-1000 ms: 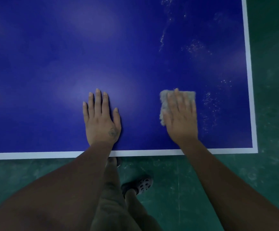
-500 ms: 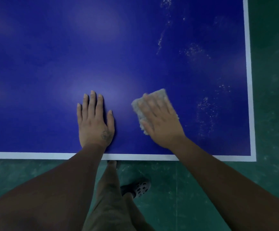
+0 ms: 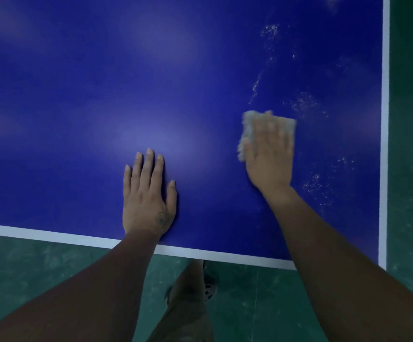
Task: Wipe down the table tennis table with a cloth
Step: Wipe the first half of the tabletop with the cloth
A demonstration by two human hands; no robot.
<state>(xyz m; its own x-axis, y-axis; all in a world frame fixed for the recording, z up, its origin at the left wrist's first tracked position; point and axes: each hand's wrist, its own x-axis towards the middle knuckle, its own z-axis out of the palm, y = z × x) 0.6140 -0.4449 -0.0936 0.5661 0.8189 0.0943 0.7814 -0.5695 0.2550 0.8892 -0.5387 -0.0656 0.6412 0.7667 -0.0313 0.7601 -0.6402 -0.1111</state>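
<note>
Pressing the cloth (image 3: 248,125) flat to the table (image 3: 77,95), my right hand (image 3: 269,156) has its fingers straight on top and curled round nothing. It is blurred, so I cannot tell how the thumb lies. My left hand (image 3: 148,193) lies open at 8 o'clock from the cloth, palm down on bare blue, holding nothing.

What matters next, I judge, is the white specks (image 3: 316,186). They lie from 12 round to 4 o'clock of the cloth, between it and the right edge line (image 3: 385,119), so the right hand is much the nearer. The cloth's top edge runs 9 to 3.

I count one cloth, two hands, one table and roughly five speck patches.
</note>
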